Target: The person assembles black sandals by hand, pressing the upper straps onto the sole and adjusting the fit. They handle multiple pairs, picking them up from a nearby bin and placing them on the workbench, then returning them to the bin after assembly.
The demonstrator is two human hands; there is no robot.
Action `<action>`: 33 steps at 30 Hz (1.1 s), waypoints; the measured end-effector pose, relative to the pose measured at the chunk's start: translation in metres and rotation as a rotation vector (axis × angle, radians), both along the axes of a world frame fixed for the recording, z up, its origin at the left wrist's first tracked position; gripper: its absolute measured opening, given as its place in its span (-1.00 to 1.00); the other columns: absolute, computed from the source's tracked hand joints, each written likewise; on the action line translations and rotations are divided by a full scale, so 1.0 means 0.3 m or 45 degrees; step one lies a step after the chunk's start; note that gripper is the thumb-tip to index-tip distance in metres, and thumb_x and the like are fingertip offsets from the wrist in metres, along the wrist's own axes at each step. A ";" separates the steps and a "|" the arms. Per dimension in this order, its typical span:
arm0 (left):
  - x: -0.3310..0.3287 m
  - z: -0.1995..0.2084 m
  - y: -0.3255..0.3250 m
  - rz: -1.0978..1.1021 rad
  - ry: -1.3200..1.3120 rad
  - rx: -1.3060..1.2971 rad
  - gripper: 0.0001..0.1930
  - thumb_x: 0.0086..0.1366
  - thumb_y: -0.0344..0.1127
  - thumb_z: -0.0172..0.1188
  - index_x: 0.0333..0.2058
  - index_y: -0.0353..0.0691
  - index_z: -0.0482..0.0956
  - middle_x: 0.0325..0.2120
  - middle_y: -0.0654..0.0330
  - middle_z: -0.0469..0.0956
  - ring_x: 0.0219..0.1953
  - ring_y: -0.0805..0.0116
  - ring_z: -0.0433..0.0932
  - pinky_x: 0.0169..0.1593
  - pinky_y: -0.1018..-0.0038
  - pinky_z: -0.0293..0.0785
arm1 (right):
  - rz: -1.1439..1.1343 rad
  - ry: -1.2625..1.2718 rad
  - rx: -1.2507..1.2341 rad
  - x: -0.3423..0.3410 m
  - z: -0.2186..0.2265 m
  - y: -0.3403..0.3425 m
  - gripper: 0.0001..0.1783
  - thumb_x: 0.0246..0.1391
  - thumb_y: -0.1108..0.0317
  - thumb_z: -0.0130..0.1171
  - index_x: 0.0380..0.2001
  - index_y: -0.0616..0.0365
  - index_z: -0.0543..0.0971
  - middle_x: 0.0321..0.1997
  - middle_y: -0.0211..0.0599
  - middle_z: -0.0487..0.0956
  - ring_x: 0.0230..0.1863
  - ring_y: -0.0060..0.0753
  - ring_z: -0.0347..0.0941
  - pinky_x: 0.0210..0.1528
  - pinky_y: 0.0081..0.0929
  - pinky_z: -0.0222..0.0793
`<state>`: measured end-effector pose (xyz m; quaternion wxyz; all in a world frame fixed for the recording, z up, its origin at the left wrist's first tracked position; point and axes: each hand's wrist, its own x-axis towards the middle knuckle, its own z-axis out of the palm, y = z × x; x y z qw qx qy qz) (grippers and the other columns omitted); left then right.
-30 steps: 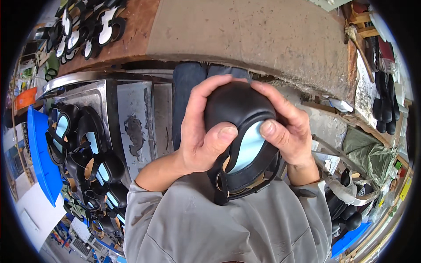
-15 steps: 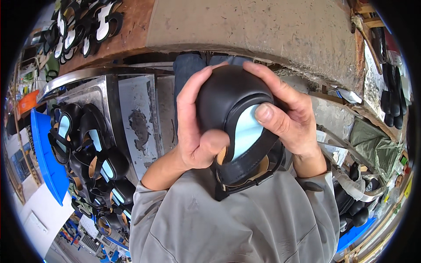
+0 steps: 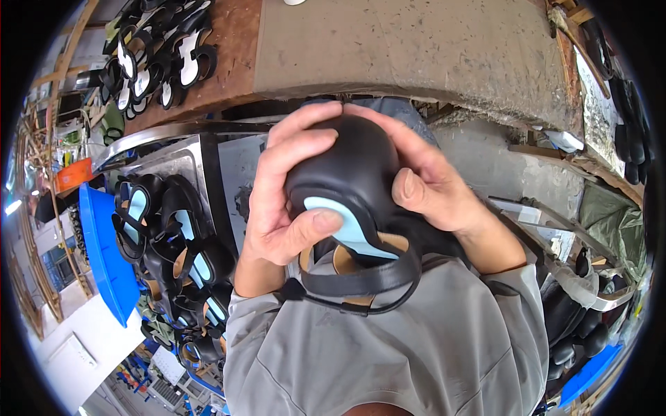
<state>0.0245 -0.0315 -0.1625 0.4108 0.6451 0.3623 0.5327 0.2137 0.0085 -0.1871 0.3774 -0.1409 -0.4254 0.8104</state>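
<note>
Shoe (image 3: 347,173) tipped further toe-up since prior frames; left hand (image 3: 281,201), right hand (image 3: 433,187) both clamped round it, left thumb on blue insole (image 3: 347,232); seating appears underway.

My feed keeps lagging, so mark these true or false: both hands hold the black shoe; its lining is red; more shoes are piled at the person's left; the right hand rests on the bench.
1. Both hands hold the black shoe: true; left hand, right hand.
2. Its lining is red: false, the lining is light blue.
3. More shoes are piled at the left: true, a pile of shoes.
4. The right hand rests on the bench: false, it grips the shoe.
</note>
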 end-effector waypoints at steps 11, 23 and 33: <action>0.016 -0.017 -0.003 -0.014 0.210 0.215 -0.43 0.04 -0.24 0.35 0.04 -0.15 0.37 0.11 -0.25 0.19 0.06 -0.03 0.35 0.12 0.19 0.30 | -0.061 0.065 -0.200 -0.001 0.015 -0.080 -0.24 0.10 0.19 0.22 0.22 0.32 0.12 0.07 -0.22 0.36 0.11 -0.45 0.29 0.14 -0.51 0.22; 0.067 0.030 0.037 -0.068 0.460 0.076 -0.50 0.06 -0.37 0.33 0.01 -0.20 0.44 0.11 -0.11 0.22 0.11 0.00 0.29 0.15 0.21 0.23 | -0.198 -0.144 -0.033 0.056 0.007 0.012 -0.24 -0.06 0.19 0.38 0.15 0.22 0.26 -0.06 -0.29 0.45 -0.05 -0.50 0.40 0.01 -0.52 0.35; 0.111 -0.002 -0.098 -0.512 -0.577 -0.853 -0.18 0.16 -0.32 0.25 0.27 -0.35 -0.08 0.10 -0.07 0.29 0.17 0.13 0.30 0.24 0.23 0.13 | -0.494 0.000 -0.078 0.112 0.022 0.030 -0.04 -0.10 0.02 0.32 0.27 0.16 0.07 0.13 -0.13 0.37 0.13 -0.25 0.35 0.20 -0.34 0.24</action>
